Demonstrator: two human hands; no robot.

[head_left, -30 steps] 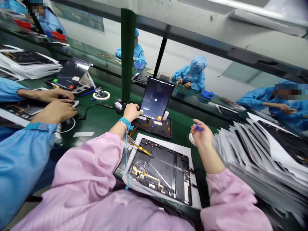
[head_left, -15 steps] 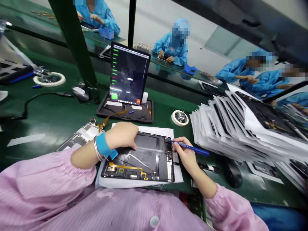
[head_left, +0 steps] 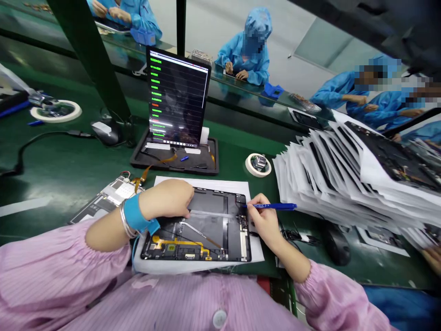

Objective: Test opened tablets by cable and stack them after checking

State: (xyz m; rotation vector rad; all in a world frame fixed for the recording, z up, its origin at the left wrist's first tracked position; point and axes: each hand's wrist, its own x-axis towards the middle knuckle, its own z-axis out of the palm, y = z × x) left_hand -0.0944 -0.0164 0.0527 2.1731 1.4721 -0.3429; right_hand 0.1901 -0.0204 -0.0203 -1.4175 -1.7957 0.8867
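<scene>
An opened tablet housing [head_left: 206, 230] lies on a white sheet [head_left: 257, 253] in front of me, showing its dark inside with an orange flex cable [head_left: 193, 240] and a pale strip. My left hand [head_left: 172, 197], with a blue wrist strap [head_left: 134, 214], rests over the housing's upper left part; most of its fingers are hidden. At the right edge, my right hand [head_left: 264, 218] grips a blue pen [head_left: 277, 206], its tip end close to the housing's upper right corner. What the tip touches is too small to tell.
Behind stands a lit tablet screen [head_left: 179, 101] in a black tray [head_left: 168, 168]. A tall stack of paper-wrapped panels [head_left: 310, 184] rises at the right, near a mouse [head_left: 336, 243]. A tape roll [head_left: 258, 164] and another opened device [head_left: 106, 197] lie nearby. Co-workers sit across the bench.
The pen has swung from a downward slant to nearly level, still in my right hand. More lines now show on the screen. My view has shifted slightly; the left hand stays over the housing.
</scene>
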